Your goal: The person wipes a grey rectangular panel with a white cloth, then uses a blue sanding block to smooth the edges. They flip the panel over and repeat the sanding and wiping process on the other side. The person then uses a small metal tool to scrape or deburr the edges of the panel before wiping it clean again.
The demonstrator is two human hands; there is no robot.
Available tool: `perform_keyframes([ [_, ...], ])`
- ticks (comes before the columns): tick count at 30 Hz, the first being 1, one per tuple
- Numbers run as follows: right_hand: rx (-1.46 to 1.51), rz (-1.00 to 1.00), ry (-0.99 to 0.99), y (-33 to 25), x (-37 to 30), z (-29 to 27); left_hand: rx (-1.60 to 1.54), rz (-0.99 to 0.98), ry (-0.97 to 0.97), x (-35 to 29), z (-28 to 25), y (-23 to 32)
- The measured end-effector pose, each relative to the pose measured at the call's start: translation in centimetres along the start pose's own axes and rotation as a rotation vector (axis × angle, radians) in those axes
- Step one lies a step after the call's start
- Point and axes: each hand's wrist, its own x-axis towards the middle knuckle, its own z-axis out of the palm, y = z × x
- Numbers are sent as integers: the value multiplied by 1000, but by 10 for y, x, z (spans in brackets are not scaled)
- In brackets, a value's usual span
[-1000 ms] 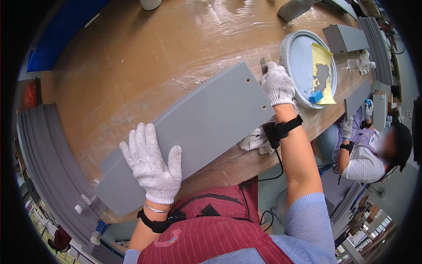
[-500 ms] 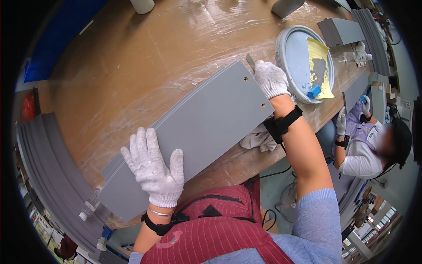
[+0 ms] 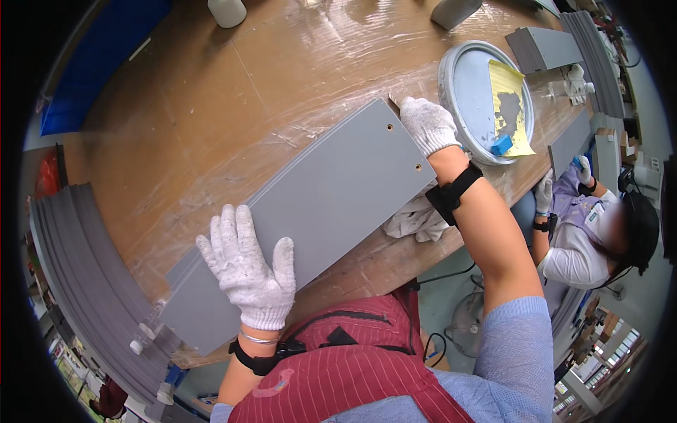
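Observation:
A long grey panel (image 3: 321, 204) lies aslant on the table, with two small holes near its far right end. Its far edge shows stepped layers, so more panels may lie beneath. My left hand (image 3: 248, 271), in a white knit glove, rests flat on the panel's near left part, fingers spread. At the far right end my gloved right hand (image 3: 427, 125) is closed round a putty knife (image 3: 393, 103). Only its thin blade shows, beside the panel's corner; the handle is hidden in the glove.
Right of my right hand stands a round pale-blue lid or tub (image 3: 469, 99), bearing a yellow sheet (image 3: 522, 123) smeared with grey paste and a blue block (image 3: 501, 146). Grey panels (image 3: 92, 261) are stacked at left. A crumpled cloth (image 3: 416, 222) lies near the edge. A co-worker (image 3: 582, 240) works at right.
My right hand has shifted slightly left, bringing the putty knife's blade against or very near the panel's far corner. My left hand stays on the panel.

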Motion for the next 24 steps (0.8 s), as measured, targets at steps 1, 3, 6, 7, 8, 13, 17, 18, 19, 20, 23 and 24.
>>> perform_keyframes([
  [1, 22, 24, 23, 2, 1, 2, -6, 1, 1, 1, 0, 0],
  [3, 66, 67, 69, 7, 1, 5, -15, 12, -13, 2, 0, 1],
  [6, 270, 184, 224, 21, -2, 6, -20, 13, -17, 1, -2, 1],
  [7, 356, 229, 309, 31, -3, 7, -22, 9, -15, 0, -3, 1],
  [8, 468, 219, 466, 42, -13, 0, -23, 9, -17, 1, -2, 1],
  [13, 925, -78, 819, -20, -106, -48, -26, -15, -41, -1, -3, -2],
  [17, 489, -338, 654, -69, -127, -45, -23, -1, -62, 3, -3, -1],
  [18, 481, -321, 646, -73, -125, -43, -21, 3, -64, 3, -3, 0],
  [19, 473, -304, 638, -76, -123, -40, -19, 8, -67, 4, -3, 0],
  [20, 464, -286, 630, -77, -122, -38, -14, 2, -75, 4, -4, 1],
  [23, 438, -304, 638, -71, -120, -39, -13, -9, -83, 5, -5, 3],
  [24, 440, -270, 700, -68, -117, -38, -12, -11, -75, 3, -5, 2],
])
